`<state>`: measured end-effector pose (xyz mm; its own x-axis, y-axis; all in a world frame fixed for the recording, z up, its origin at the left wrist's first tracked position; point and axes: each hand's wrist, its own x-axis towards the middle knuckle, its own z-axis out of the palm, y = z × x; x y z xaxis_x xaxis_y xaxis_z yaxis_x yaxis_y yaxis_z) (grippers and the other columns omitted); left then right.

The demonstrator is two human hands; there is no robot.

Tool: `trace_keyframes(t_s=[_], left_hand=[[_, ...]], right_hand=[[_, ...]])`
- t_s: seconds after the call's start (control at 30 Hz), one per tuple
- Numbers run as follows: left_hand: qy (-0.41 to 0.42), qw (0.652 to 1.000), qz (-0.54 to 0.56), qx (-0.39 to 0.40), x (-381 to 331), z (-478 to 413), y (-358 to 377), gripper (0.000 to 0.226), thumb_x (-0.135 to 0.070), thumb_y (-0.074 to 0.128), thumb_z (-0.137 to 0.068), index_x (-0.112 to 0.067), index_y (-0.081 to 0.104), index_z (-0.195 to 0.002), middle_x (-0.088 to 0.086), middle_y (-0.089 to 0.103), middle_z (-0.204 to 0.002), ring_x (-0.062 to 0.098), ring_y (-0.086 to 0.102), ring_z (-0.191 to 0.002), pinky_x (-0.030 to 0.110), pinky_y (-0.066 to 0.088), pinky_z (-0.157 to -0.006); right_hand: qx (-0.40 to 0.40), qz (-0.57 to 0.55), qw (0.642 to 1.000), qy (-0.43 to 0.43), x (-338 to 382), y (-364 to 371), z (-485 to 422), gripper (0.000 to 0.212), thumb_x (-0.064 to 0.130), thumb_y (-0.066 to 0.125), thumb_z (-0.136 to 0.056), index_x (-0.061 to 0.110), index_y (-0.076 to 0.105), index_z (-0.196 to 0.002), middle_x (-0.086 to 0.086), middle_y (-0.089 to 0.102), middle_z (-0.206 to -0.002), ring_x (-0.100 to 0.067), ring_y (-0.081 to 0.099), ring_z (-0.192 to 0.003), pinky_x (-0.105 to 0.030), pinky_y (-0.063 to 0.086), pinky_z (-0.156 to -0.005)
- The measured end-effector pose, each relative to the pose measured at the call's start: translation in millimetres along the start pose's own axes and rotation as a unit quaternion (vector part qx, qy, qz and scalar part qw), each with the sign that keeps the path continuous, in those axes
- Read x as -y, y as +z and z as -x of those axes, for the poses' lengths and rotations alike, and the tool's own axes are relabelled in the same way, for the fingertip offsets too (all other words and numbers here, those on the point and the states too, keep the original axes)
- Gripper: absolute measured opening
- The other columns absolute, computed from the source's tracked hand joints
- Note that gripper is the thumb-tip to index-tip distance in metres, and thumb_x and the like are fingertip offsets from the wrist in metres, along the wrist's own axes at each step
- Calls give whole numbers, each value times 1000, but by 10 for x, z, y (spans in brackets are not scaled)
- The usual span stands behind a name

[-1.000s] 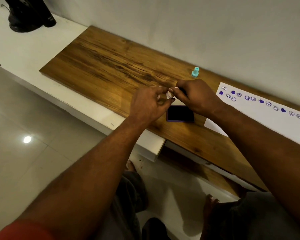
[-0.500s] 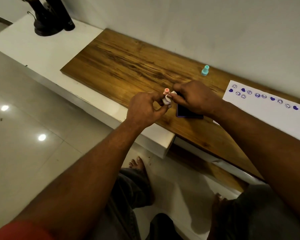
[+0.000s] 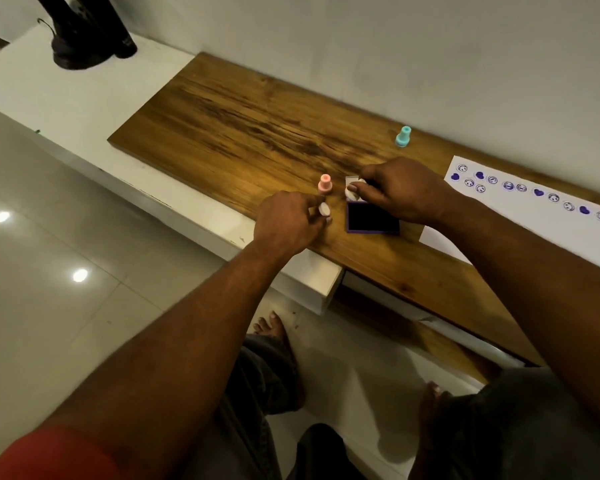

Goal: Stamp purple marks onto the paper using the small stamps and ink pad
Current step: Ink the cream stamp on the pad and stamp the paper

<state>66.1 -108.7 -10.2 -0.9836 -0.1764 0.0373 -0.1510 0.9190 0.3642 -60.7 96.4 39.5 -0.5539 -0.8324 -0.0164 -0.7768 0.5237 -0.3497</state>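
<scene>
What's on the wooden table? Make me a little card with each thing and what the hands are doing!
Left hand: holds a small white round piece
Right hand: pinches a small white stamp at the pad's far edge
Ink pad: square purple ink pad, open, on the brown wooden tabletop
Pink stamp: small pink plastic stamp, upright, left of the pad
Teal stamp: small teal plastic stamp, upright near the wall
Paper: white paper sheet, right of the pad, purple hearts and smileys

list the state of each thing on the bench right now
ink pad: open, uncovered
pink stamp: upright on the wood, untouched
teal stamp: upright by the wall
paper: flat, partly stamped
left hand: pinches a small white piece
right hand: pinches a white stamp
</scene>
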Motion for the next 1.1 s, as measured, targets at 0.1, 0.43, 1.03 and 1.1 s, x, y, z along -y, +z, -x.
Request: trace_keyframes(t_s=[0.1, 0.43, 1.03, 1.1], left_hand=[[-8, 999, -30, 12, 2, 9, 7, 51, -62, 57, -98, -37, 61, -142, -8, 62, -78, 13, 59, -80, 30, 37, -70], [-28, 998, -60, 2, -3, -47, 19, 54, -68, 61, -92, -41, 63, -139, -7, 63, -81, 20, 66, -93, 32, 36, -75], [105, 988, -113, 15, -535, -225, -7, 87, -82, 65, -77, -35, 53, -150, -2, 66, -133, 22, 60, -122, 42, 46, -98], [93, 988, -119, 26, -559, -272, 16, 83, -81, 67, -77, -37, 56, -147, -2, 65, -133, 22, 59, -123, 42, 45, -98]], right_hand=[[-12, 19, 1000, 5, -47, -18, 33, 36, 51, 41, -106, 24, 62, -97, 9, 53, -68, -9, 51, -65, -28, 31, -54], [4, 43, 999, 19, -119, -86, 227, 43, 51, 43, -105, 16, 66, -105, 4, 56, -77, -11, 50, -67, -29, 32, -55], [-64, 128, 988, 56, -177, 24, 312, 50, 57, 42, -102, 16, 66, -85, 2, 52, -61, -15, 49, -57, -24, 26, -51], [-44, 157, 985, 54, -185, 75, 334, 55, 59, 39, -101, 16, 66, -82, 2, 52, -60, -16, 49, -56, -25, 30, -50]])
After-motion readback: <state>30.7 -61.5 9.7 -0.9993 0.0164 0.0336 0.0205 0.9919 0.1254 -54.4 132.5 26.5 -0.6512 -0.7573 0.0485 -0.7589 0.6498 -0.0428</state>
